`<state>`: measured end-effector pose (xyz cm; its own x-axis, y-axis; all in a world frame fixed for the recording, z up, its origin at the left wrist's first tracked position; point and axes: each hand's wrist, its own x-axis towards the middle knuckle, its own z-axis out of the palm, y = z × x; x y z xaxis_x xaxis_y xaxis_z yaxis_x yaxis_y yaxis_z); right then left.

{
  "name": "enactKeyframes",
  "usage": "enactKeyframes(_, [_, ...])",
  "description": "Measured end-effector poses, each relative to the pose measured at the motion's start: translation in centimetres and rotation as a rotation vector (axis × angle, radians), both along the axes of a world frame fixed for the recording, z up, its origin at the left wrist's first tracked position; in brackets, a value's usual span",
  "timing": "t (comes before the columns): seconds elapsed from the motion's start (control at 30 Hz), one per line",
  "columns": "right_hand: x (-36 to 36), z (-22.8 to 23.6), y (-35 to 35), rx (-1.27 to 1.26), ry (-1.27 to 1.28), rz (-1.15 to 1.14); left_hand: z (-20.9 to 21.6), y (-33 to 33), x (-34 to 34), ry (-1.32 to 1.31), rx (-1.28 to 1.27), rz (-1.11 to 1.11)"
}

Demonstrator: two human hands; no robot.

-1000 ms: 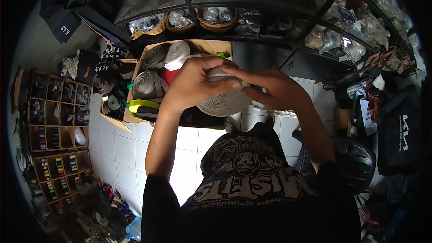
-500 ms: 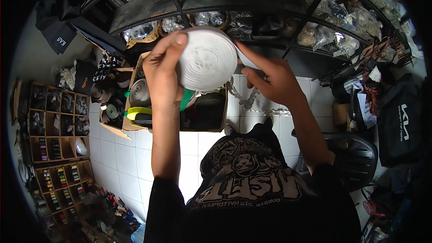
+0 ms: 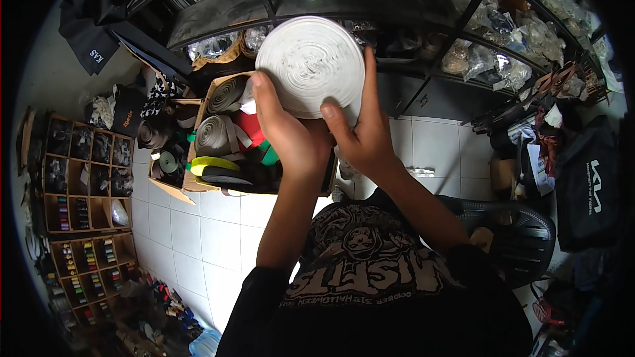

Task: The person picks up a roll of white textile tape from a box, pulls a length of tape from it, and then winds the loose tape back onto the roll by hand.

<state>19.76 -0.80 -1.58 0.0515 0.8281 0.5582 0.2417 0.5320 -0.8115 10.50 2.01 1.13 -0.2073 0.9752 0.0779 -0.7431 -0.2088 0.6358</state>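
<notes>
Raised higher, white tape roll (image 3: 309,66) hides left hand's (image 3: 286,133) fingertips; right hand (image 3: 360,133) grips.

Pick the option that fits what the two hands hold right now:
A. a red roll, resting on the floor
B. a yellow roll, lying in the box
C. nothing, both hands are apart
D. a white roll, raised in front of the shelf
D: the left hand and right hand together grip the white roll, lifted before the shelf, above the box.
</notes>
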Motion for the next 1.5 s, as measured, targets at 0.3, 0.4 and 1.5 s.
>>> enactKeyframes(0.3, [5.1, 1.8, -1.4, -0.201, -0.287, 0.336, 1.5, 0.4, -8.3, 0.975, 0.275, -0.347])
enactKeyframes(0.4, [6.0, 3.4, -1.7, -0.286, -0.465, 0.418, 2.6, 0.2, -8.2, 1.258, 0.45, -0.438])
enactKeyframes(1.5, [8.5, 1.6, -2.3, -0.083, -0.375, 0.283, 1.0, -0.7, -6.0, 1.006, 0.421, -0.139])
